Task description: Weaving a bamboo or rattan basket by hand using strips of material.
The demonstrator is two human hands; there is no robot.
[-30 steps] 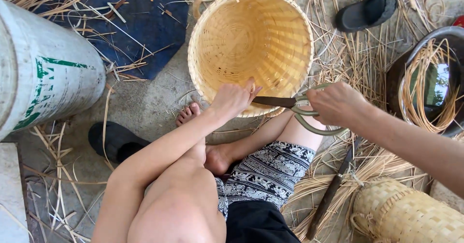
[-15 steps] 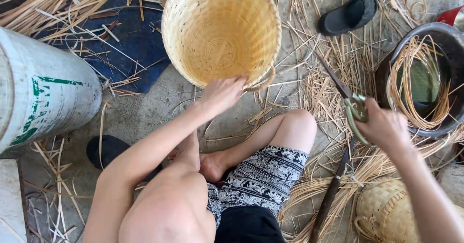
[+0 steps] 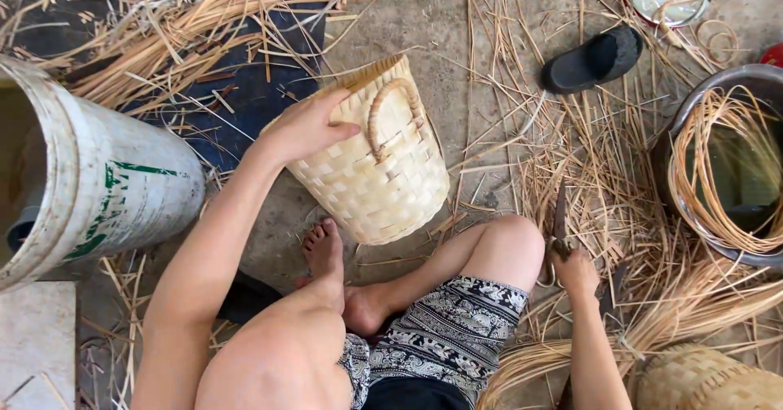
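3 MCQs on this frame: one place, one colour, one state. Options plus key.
1. Where is the black sandal?
A. upper right, on the floor
B. inside the basket
C. on the white bucket

2. What colour is the sheet under the straw at upper left?
A. red
B. dark blue
C. yellow

3. How does the woven basket lie?
A. flattened
B. upright, mouth up
C. tipped over, handle showing

Key:
1 A, it lies among loose strips.
2 B, blue shows between the straw.
3 C, the left hand grips its rim; the right hand holds scissors low.
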